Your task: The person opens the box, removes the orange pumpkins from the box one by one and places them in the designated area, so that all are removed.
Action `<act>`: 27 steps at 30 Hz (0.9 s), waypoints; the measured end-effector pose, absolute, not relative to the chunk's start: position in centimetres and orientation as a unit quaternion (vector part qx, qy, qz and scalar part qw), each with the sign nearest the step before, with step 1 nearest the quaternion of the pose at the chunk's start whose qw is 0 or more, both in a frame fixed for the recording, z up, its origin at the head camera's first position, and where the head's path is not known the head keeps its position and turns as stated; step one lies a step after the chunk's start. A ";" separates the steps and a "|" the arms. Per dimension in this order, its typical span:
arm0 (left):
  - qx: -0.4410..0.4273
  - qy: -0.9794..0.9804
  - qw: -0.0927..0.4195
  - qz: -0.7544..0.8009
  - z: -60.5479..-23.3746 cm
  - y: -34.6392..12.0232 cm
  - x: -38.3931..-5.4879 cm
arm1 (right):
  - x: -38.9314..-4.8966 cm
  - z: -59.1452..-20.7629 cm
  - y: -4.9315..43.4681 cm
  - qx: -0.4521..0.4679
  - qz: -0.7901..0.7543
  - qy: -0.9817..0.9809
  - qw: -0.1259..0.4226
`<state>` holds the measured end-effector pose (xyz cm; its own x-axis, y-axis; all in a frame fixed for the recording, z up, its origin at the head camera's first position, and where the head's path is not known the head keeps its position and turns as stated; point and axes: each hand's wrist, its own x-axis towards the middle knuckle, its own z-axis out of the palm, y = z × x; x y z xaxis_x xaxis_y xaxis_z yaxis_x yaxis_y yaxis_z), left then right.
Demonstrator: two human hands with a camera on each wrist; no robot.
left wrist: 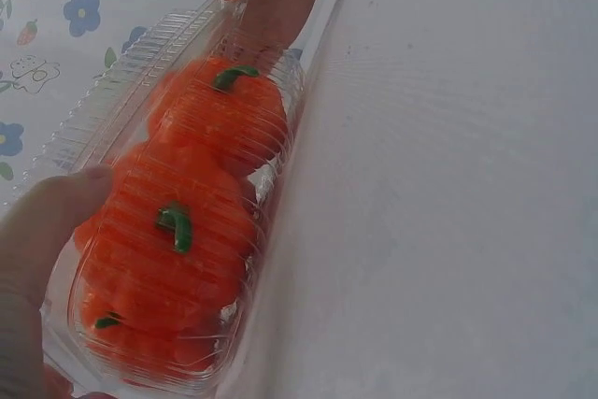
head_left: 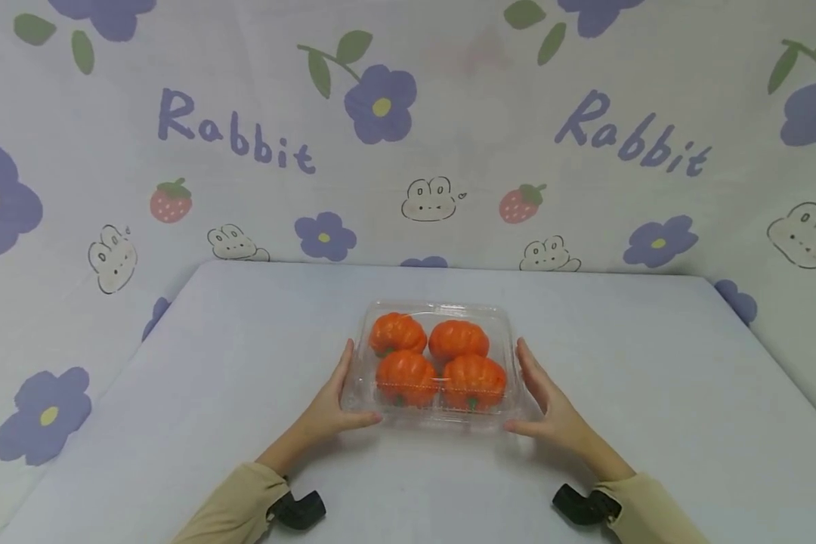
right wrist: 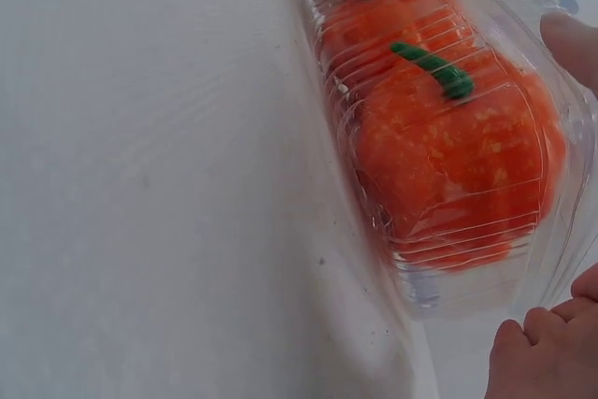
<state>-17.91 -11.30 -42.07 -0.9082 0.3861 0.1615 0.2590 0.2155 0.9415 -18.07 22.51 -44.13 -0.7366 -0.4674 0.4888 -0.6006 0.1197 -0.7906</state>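
A clear plastic clamshell box (head_left: 442, 419) sits on the white table in the head view, with several small orange pumpkins (head_left: 474, 381) inside. The pumpkins' green stems show through the ribbed side in both wrist views. My left hand (head_left: 329, 408) lies along the box's left side, fingers extended and thumb across the front corner; in the left wrist view that thumb (left wrist: 65, 207) touches the rim. On the opposite side, my right hand (head_left: 551, 404) is spread around the front right corner. A gap shows between the right fingers (right wrist: 542, 352) and the box in the right wrist view.
The white table (head_left: 245, 340) extends to both sides and in front of the box. Behind it hangs a white cloth (head_left: 462, 143) printed with flowers, strawberries and rabbits. Black devices (head_left: 299, 510) are strapped at both wrists, by the beige sleeves (head_left: 234, 506).
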 end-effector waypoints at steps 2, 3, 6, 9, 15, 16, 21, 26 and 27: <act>0.208 0.773 0.052 0.597 -41.8 -11.2 -17.7 | -18.0 -44.1 22.4 0.342 0.562 -0.751 0.048; 0.209 0.771 0.049 0.599 -42.1 -11.3 -17.8 | -17.9 -44.1 22.4 0.334 0.564 -0.754 0.042; 0.213 0.767 0.042 0.604 -43.5 -11.5 -18.4 | -17.8 -44.1 22.3 0.316 0.570 -0.758 0.025; 0.213 0.766 0.041 0.605 -44.6 -11.8 -18.9 | -17.7 -44.1 22.3 0.308 0.578 -0.756 0.015; 0.212 0.765 0.042 0.607 -44.3 -11.8 -18.7 | -17.9 -44.3 22.4 0.316 0.603 -0.732 0.002; 0.215 0.764 0.041 0.607 -44.0 -11.7 -18.6 | -18.0 -44.3 22.5 0.317 0.606 -0.729 -0.001; 0.238 0.764 0.026 0.599 -42.4 -11.2 -17.7 | -18.1 -44.3 22.6 0.325 0.613 -0.720 -0.001; 0.257 0.776 -0.003 0.577 -43.0 -11.4 -17.8 | -18.1 -44.4 22.7 0.336 0.620 -0.709 0.002; 0.259 0.775 -0.007 0.577 -43.5 -11.5 -18.0 | -18.2 -44.4 22.6 0.338 0.622 -0.706 0.002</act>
